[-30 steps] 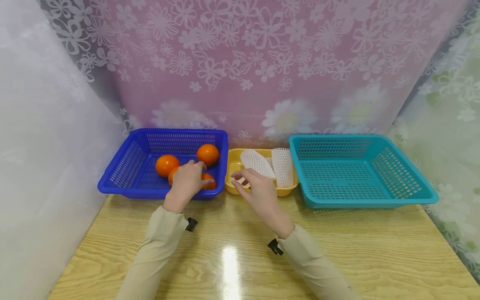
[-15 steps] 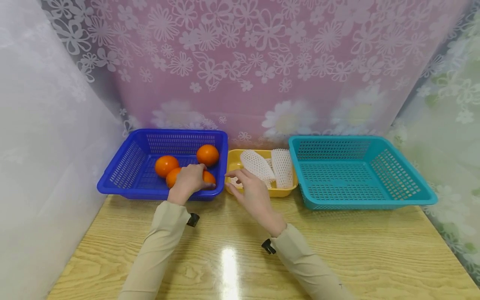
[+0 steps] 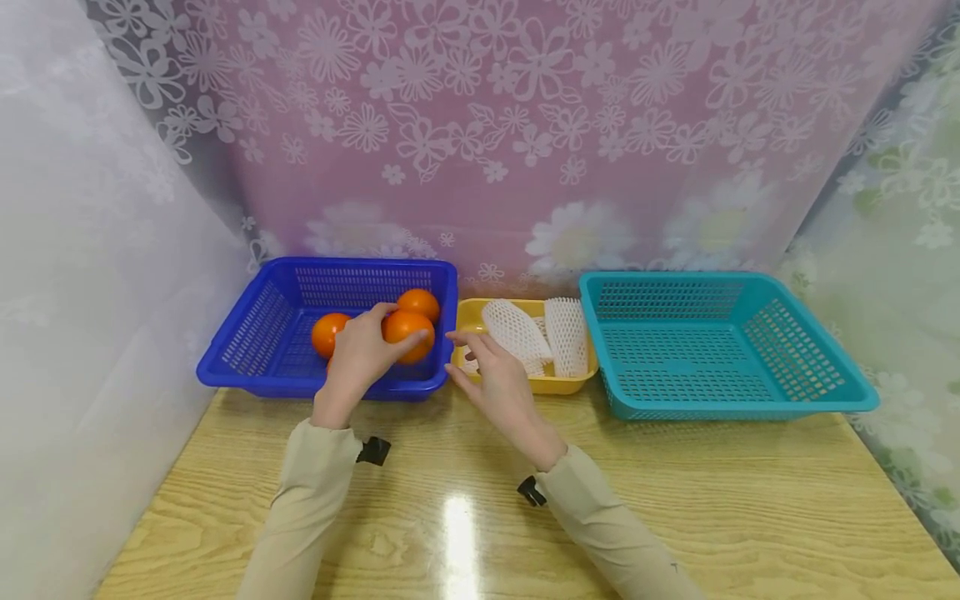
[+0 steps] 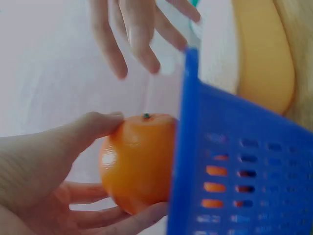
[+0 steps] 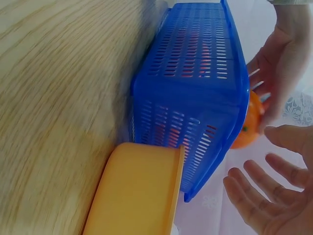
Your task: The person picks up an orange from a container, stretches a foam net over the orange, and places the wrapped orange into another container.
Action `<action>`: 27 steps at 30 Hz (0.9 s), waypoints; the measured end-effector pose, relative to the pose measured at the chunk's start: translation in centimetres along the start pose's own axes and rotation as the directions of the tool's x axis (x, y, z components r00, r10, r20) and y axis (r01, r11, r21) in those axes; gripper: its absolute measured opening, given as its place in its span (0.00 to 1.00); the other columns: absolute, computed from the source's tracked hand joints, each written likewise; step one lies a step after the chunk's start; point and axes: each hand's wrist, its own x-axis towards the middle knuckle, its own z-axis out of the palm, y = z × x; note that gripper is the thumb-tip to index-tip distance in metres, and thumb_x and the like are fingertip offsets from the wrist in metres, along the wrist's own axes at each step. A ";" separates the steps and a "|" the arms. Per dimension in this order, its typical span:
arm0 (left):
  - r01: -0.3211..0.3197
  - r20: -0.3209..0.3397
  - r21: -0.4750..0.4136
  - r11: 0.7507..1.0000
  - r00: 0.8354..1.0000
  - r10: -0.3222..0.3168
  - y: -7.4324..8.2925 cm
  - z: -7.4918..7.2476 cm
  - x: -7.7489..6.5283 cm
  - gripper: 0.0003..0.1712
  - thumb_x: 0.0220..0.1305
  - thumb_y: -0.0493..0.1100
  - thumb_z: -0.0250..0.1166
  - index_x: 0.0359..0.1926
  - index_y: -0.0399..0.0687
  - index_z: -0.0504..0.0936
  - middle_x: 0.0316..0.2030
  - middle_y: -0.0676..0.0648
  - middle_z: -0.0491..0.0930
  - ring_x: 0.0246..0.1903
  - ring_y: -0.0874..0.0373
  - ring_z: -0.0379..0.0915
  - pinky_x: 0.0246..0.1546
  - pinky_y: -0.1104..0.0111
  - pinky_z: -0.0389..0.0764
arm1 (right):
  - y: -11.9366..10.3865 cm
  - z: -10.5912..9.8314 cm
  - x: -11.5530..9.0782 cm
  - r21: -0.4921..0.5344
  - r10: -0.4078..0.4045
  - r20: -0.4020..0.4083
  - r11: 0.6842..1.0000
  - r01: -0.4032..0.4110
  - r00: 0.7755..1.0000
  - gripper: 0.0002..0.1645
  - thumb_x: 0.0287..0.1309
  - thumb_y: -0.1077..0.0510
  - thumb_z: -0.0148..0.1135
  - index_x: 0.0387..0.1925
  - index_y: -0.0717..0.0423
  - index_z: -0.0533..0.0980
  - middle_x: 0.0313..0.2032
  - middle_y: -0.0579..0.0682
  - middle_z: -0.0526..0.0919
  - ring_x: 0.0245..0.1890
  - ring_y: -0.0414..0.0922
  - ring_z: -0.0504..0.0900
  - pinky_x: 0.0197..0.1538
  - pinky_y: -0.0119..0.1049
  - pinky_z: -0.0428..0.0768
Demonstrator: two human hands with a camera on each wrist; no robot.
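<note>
My left hand (image 3: 362, 354) grips an orange (image 3: 408, 337), its thumb on one side and fingers round the other. In the left wrist view the held orange (image 4: 139, 164) shows its small green stem end, partly hidden by the rim of the blue basket (image 4: 188, 147). Behind it in the basket sits another orange (image 3: 420, 302), and one more orange (image 3: 327, 336) lies to the left, partly covered by the hand. My right hand (image 3: 506, 392) hovers by the basket's right rim, over the yellow tray (image 3: 558, 386), fingers spread and holding nothing.
White foam net sleeves (image 3: 517, 332) lie in the yellow tray between the two baskets. A teal basket (image 3: 735, 408) stands to the right on the wooden table (image 3: 465, 467). Floral curtains hang behind and at the sides.
My left hand has taken hold of an orange and lifted it from among the others in the blue basket. The right hand has shifted slightly left toward the basket.
</note>
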 end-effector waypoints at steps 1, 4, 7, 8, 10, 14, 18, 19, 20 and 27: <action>-0.010 -0.018 -0.023 1.000 1.000 0.009 0.2 -0.2 -0.2 0.41 0.64 0.62 0.68 0.67 0.38 0.72 0.56 0.33 0.80 0.49 0.39 0.79 0.50 0.46 0.80 | 0.0 0.0 0.1 0.020 0.005 0.001 1.000 -0.005 1.000 0.23 0.64 0.58 0.70 0.59 0.56 0.77 0.48 0.55 0.84 0.41 0.49 0.86 0.41 0.41 0.86; -0.049 -0.059 -0.075 0.996 0.997 0.045 0.8 -0.5 -0.9 0.41 0.63 0.61 0.70 0.68 0.42 0.72 0.59 0.36 0.79 0.51 0.40 0.79 0.50 0.46 0.80 | -0.2 0.0 0.3 0.081 0.035 0.006 0.996 -0.036 0.999 0.24 0.68 0.56 0.65 0.63 0.58 0.74 0.51 0.57 0.83 0.42 0.51 0.86 0.41 0.42 0.86; -0.106 -0.073 -0.111 0.988 0.992 0.099 1.4 -0.6 -1.6 0.42 0.61 0.59 0.73 0.69 0.43 0.72 0.60 0.38 0.78 0.52 0.41 0.79 0.50 0.47 0.81 | -0.3 -0.1 0.6 0.146 0.088 0.019 0.985 -0.090 0.996 0.24 0.73 0.53 0.60 0.65 0.58 0.73 0.55 0.57 0.83 0.42 0.51 0.86 0.42 0.42 0.86; -0.127 -0.075 -0.115 0.985 0.990 0.119 1.6 -0.6 -1.9 0.43 0.60 0.59 0.74 0.69 0.44 0.72 0.61 0.39 0.78 0.52 0.42 0.79 0.50 0.47 0.81 | -0.4 -0.1 0.7 0.167 0.109 0.025 0.980 -0.112 0.994 0.24 0.74 0.52 0.58 0.65 0.57 0.73 0.56 0.56 0.82 0.42 0.50 0.87 0.42 0.41 0.86; -0.174 -0.076 -0.112 0.978 0.983 0.167 2.1 -0.5 -2.4 0.43 0.57 0.58 0.76 0.69 0.44 0.72 0.60 0.40 0.78 0.52 0.42 0.80 0.49 0.48 0.82 | -0.4 -0.3 0.8 0.213 0.156 0.041 0.964 -0.161 0.987 0.25 0.75 0.49 0.56 0.66 0.55 0.73 0.56 0.55 0.83 0.42 0.49 0.87 0.43 0.41 0.87; -0.280 -0.106 -0.045 0.959 0.956 0.274 2.9 0.0 -3.2 0.41 0.53 0.54 0.80 0.65 0.47 0.76 0.58 0.41 0.79 0.50 0.43 0.80 0.46 0.51 0.84 | -0.5 -0.6 1.0 0.295 0.244 0.089 0.920 -0.259 0.966 0.26 0.73 0.45 0.58 0.66 0.51 0.74 0.55 0.54 0.83 0.41 0.48 0.88 0.41 0.39 0.87; -0.383 -0.152 0.037 0.923 0.911 0.384 3.6 0.8 -3.8 0.39 0.50 0.49 0.82 0.63 0.47 0.78 0.56 0.43 0.80 0.49 0.43 0.81 0.46 0.52 0.84 | -0.6 -1.0 1.1 0.373 0.310 0.156 0.861 -0.347 0.938 0.29 0.69 0.44 0.63 0.66 0.51 0.74 0.56 0.56 0.82 0.39 0.48 0.88 0.40 0.39 0.87; -0.405 -0.161 0.049 0.913 0.899 0.407 3.8 0.9 -3.9 0.39 0.49 0.48 0.82 0.63 0.48 0.78 0.57 0.43 0.80 0.50 0.43 0.80 0.46 0.52 0.84 | -0.5 -1.2 1.1 0.400 0.324 0.175 0.840 -0.367 0.930 0.30 0.68 0.44 0.65 0.66 0.51 0.73 0.57 0.57 0.81 0.38 0.48 0.88 0.40 0.40 0.87; -0.422 -0.169 0.061 0.905 0.889 0.426 3.8 1.1 -4.0 0.40 0.49 0.48 0.83 0.63 0.48 0.78 0.57 0.44 0.80 0.50 0.43 0.80 0.46 0.52 0.85 | -0.5 -1.3 1.1 0.423 0.335 0.195 0.819 -0.387 0.922 0.31 0.67 0.45 0.66 0.66 0.51 0.73 0.58 0.57 0.81 0.39 0.49 0.87 0.41 0.41 0.87; -0.502 -0.130 0.005 0.865 0.857 0.498 3.8 1.2 -4.1 0.44 0.52 0.47 0.81 0.69 0.50 0.73 0.66 0.44 0.73 0.60 0.44 0.75 0.55 0.52 0.81 | 0.0 -2.6 1.0 0.540 0.335 0.299 0.712 -0.448 0.893 0.35 0.65 0.50 0.68 0.70 0.50 0.66 0.65 0.58 0.74 0.48 0.54 0.86 0.49 0.49 0.86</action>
